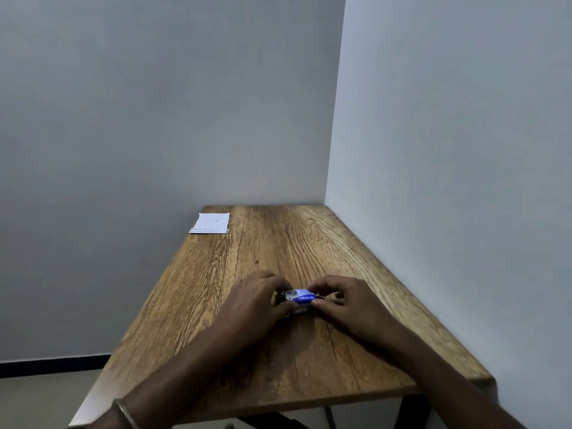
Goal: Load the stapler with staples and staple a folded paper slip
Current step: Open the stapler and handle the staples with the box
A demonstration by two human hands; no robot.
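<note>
Both grips, left hand and right hand, pinch a small blue staple box mid-counter; paper slip overhangs the upper-left edge.

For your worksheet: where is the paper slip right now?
In the head view, the paper slip lies at the wooden table's far left corner, by the wall, well away from both hands.

table: grained matt wood | slip: paper | box: glossy
</note>
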